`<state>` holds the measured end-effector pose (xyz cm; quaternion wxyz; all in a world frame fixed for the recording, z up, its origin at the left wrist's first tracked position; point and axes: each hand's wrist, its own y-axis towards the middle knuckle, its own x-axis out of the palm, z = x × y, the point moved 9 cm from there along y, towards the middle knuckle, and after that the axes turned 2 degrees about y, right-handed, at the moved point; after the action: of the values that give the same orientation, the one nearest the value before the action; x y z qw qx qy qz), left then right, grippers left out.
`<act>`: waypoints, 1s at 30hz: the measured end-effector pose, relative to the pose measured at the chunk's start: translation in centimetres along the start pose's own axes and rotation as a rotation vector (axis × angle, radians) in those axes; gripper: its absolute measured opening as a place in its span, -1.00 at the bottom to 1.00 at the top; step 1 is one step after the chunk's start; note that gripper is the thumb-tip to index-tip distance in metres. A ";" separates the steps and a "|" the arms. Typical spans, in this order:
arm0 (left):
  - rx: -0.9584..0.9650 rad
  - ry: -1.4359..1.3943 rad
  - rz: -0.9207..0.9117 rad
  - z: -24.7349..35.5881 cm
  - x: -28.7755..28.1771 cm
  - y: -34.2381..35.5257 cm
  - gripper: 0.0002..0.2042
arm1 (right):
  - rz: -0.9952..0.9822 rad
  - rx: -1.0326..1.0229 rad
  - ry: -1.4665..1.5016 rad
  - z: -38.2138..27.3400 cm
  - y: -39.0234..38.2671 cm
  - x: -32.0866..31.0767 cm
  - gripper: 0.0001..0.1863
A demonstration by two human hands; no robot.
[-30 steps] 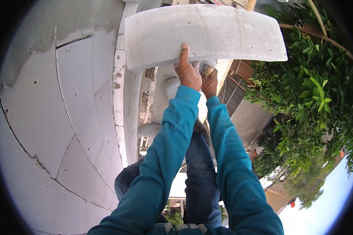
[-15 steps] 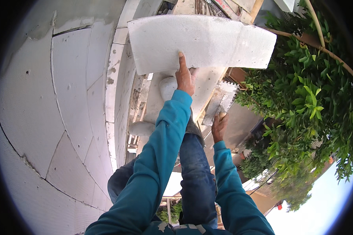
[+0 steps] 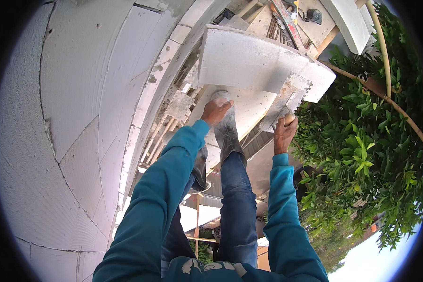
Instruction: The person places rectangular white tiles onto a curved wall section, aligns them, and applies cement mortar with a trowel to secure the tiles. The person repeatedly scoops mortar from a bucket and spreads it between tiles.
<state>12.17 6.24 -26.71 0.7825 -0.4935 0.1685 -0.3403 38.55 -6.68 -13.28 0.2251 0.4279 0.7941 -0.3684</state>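
A white curved-edge block appears to rest on the platform ahead of my feet. My left hand is just short of its near edge, apart from it, over the toe of my dusty boot. Its fingers are loosely bent, with the thumb apart and nothing visible in them. My right hand is closed round the wooden handle of a notched trowel. The trowel's mortar-smeared metal blade overlaps the block's right end in view; whether it touches cannot be told.
A wall of large pale blocks fills the left side. Beyond the block lie a red-edged saw and a dark lump. A white slab stands far right. Leafy branches crowd the right, beside a bent pole.
My left hand has come off the block and drawn back toward my boot. The block sits farther right and tilted. My right hand has brought the trowel up to the block's right end.
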 end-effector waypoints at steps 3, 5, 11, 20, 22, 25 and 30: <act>0.009 0.162 0.027 -1.4 -7.7 -6.2 -0.58 | -0.004 0.095 0.217 -2.1 -0.5 0.5 -0.74; 0.023 -0.202 0.248 -4.6 -14.1 -10.9 -0.65 | -0.012 0.014 0.211 -3.5 -0.7 0.7 -0.73; -0.260 0.339 0.641 -22.0 -19.9 -27.2 -0.57 | -0.141 -0.062 0.171 -7.0 -1.9 2.6 -0.71; -0.574 0.057 0.545 -38.1 -6.2 -37.1 -0.02 | -0.247 -0.122 -0.017 -10.8 -1.7 4.8 -0.73; -0.514 0.093 0.537 -38.1 -6.5 -35.7 -0.05 | -0.292 -0.128 0.014 -10.3 -1.4 5.1 -0.75; -0.508 0.159 0.424 -35.9 -7.0 -33.4 -0.28 | -0.297 -0.150 -0.037 -10.1 -1.5 5.2 -0.76; -0.302 0.272 0.268 -36.6 -4.7 -37.1 -0.73 | -0.254 -0.171 -0.107 -11.7 -4.5 4.7 -0.76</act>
<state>-26.76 -25.01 -10.81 0.7080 -0.5278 0.3853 -0.2678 31.75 3.18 -7.38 0.2543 0.2832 0.8570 -0.3473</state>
